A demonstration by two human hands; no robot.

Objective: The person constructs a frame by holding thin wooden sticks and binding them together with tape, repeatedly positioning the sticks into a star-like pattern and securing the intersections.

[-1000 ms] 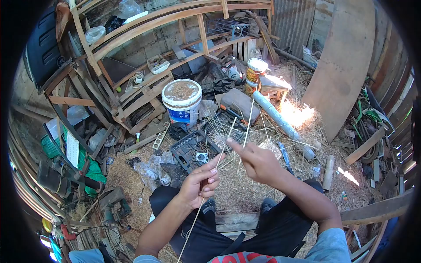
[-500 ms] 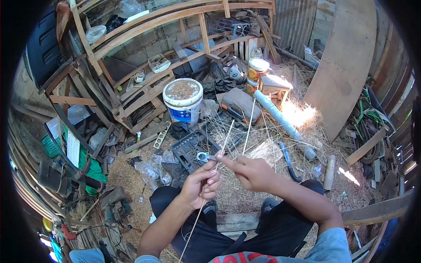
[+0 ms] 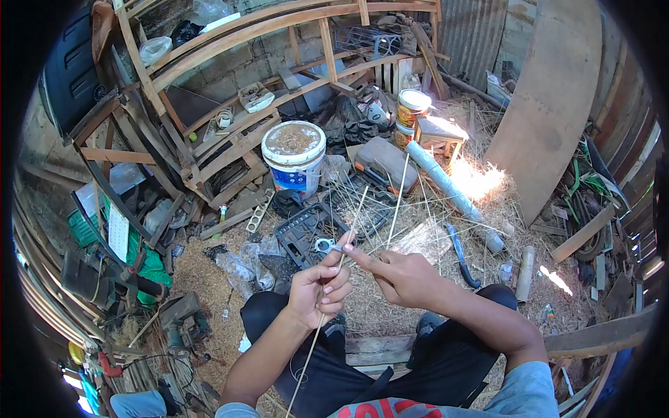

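My left hand [image 3: 318,287] is closed around a long thin cane strip [image 3: 355,212] that runs from my lap up past the fingers toward the bucket. My right hand [image 3: 397,276] sits just right of it, fingers pinching the same strip near the left thumb, index finger stretched along it. A second thin strip [image 3: 397,198] stands up behind the right hand; whether that hand holds it I cannot tell. Both hands hover over my knees and the straw-covered floor.
A white bucket [image 3: 293,155] of sawdust stands ahead, with a black tool tray [image 3: 305,233], a grey case [image 3: 382,162], a rolled grey tube [image 3: 453,195] and paint cans [image 3: 411,113]. Curved wooden frames [image 3: 230,83] lean at left, a large board [image 3: 550,104] at right.
My right hand slid down the strip from higher up to meet the left hand's fingertips. The left hand kept its grip and barely moved.
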